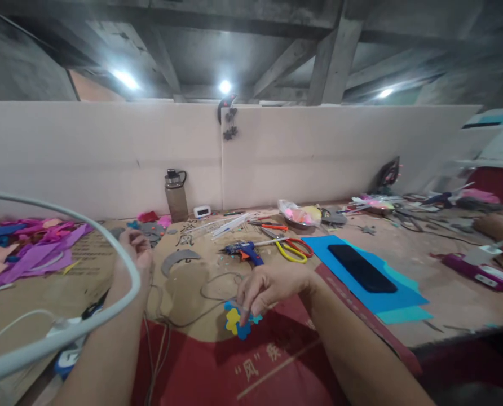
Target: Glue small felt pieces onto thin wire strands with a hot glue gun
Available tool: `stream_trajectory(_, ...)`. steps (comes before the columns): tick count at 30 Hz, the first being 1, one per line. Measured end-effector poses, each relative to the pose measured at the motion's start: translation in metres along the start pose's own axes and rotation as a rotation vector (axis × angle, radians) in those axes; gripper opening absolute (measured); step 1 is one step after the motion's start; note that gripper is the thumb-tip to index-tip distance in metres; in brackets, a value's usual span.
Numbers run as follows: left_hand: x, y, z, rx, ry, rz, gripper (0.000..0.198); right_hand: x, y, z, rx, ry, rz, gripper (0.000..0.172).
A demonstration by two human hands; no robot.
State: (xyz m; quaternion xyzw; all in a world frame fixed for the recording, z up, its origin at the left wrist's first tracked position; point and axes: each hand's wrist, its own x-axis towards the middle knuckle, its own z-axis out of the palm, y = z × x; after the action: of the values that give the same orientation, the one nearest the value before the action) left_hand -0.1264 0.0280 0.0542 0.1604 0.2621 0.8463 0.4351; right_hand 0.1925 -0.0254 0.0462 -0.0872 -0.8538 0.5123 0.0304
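My right hand (265, 286) reaches down over small blue and yellow flower-shaped cutouts (233, 322) on the red part of the cardboard. Its fingers are bent together, with the fingertips on a blue cutout (243, 330). A teal cutout (256, 319) shows beside them. At the left, my left hand (138, 248) is by a pile of grey cut pieces (152, 232), fingers curled inward. A small blue star-like piece (133, 224) shows at its fingertips; whether the fingers hold it is unclear. A grey crescent (179, 260) lies between the hands.
A blue glue gun (245, 251), yellow-handled scissors (291, 252) and a phone (361, 267) on blue sheets (397, 307) lie ahead. A white curved tube (124, 254) crosses the left foreground. Another person's arm (499, 231) and a purple glue gun (482, 272) are right.
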Motion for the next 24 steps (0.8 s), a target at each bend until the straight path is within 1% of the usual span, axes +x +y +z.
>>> stream_trajectory(1, -0.003, -0.002, 0.001, -0.055, 0.049, -0.042, 0.025, 0.000, 0.002, -0.001, -0.033, 0.026, 0.039, 0.039)
stream_trajectory(2, -0.007, -0.006, 0.004, -0.064, 0.052, -0.060, 0.024, 0.001, 0.005, -0.002, -0.075, 0.100, 0.095, 0.037)
stream_trajectory(3, -0.013, -0.011, 0.006, -0.037, 0.023, -0.084, 0.022, 0.002, 0.008, -0.003, -0.120, 0.222, 0.161, 0.036)
stream_trajectory(5, -0.024, -0.024, 0.011, 0.055, -0.027, -0.049, 0.021, 0.005, 0.016, -0.007, -0.202, 0.531, 0.288, 0.036)
stream_trajectory(7, -0.034, -0.036, 0.014, 0.153, -0.126, -0.029, 0.021, 0.008, 0.024, -0.010, -0.284, 0.828, 0.356, 0.037)
stream_trajectory(8, -0.038, -0.041, 0.015, 0.191, -0.185, -0.025, 0.022, 0.010, 0.028, -0.011, -0.328, 0.951, 0.356, 0.035)
stream_trajectory(10, -0.045, -0.047, 0.016, 0.267, -0.285, -0.032, 0.022, 0.015, 0.036, -0.012, -0.405, 1.139, 0.314, 0.030)
stream_trajectory(12, -0.051, -0.053, 0.015, 0.346, -0.344, -0.047, 0.020, 0.022, 0.042, -0.009, -0.415, 1.253, 0.250, 0.022)
stream_trajectory(14, -0.058, -0.058, 0.015, 0.422, -0.363, -0.053, 0.019, 0.032, 0.046, -0.003, -0.337, 1.310, 0.175, 0.019)
stream_trajectory(16, -0.067, -0.065, 0.016, 0.487, -0.368, -0.002, 0.022, 0.044, 0.047, 0.005, -0.192, 1.323, 0.076, 0.021)
stream_trajectory(17, -0.072, -0.067, 0.016, 0.537, -0.371, 0.047, 0.022, 0.051, 0.047, 0.009, -0.095, 1.316, 0.019, 0.024)
stream_trajectory(20, -0.089, -0.069, 0.020, 0.741, -0.402, 0.223, 0.018, 0.069, 0.043, 0.021, 0.244, 1.246, -0.150, 0.038)
stream_trajectory(21, -0.095, -0.067, 0.021, 0.800, -0.428, 0.283, 0.014, 0.074, 0.040, 0.023, 0.350, 1.219, -0.192, 0.044)
stream_trajectory(23, -0.103, -0.064, 0.023, 0.885, -0.504, 0.425, 0.007, 0.081, 0.036, 0.027, 0.521, 1.154, -0.236, 0.053)
stream_trajectory(24, -0.106, -0.063, 0.024, 0.915, -0.529, 0.466, 0.005, 0.083, 0.034, 0.028, 0.576, 1.121, -0.233, 0.055)
